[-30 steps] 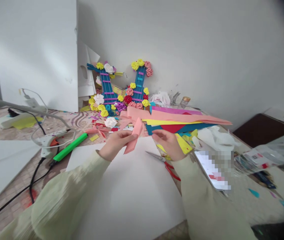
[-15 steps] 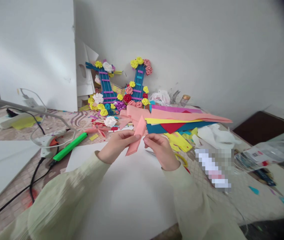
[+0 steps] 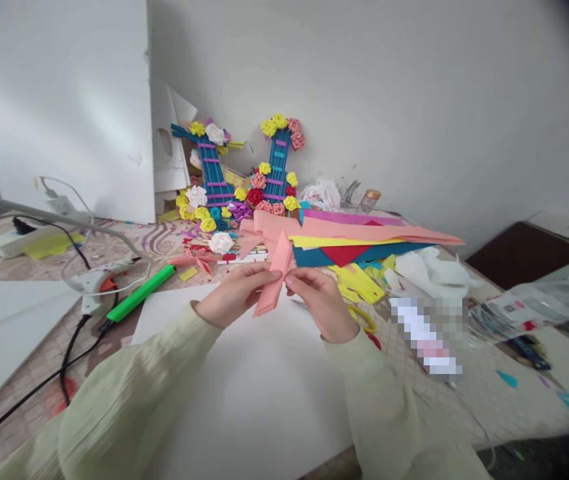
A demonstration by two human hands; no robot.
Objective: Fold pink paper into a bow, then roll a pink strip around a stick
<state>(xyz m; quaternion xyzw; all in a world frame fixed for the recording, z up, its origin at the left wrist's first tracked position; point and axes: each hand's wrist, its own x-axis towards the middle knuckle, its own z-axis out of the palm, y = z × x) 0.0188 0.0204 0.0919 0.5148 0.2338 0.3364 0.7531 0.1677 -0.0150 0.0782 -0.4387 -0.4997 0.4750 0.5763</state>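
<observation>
A folded strip of pink crepe paper [image 3: 281, 255] is held up at a slant above the white board [image 3: 259, 387]. My left hand [image 3: 231, 295] pinches its left edge between thumb and fingers. From the other side my right hand [image 3: 323, 301] has thumb and fingertips closed on the strip's right edge, near its middle. Partly hidden by my right hand lie scissors with yellow handles [image 3: 365, 319], their metal tip showing beside the fingers.
Sheets of coloured paper [image 3: 364, 233] lie behind my hands. Two guitar-shaped decorations with paper flowers [image 3: 277, 167] lean at the wall. On the left are a green glue gun [image 3: 139, 293], a power strip [image 3: 97, 290] and cords. A plastic bottle [image 3: 529, 303] lies right.
My right fingertips have moved slightly left onto the strip's edge. The strip's lower end has shifted a little and its folded layers show more.
</observation>
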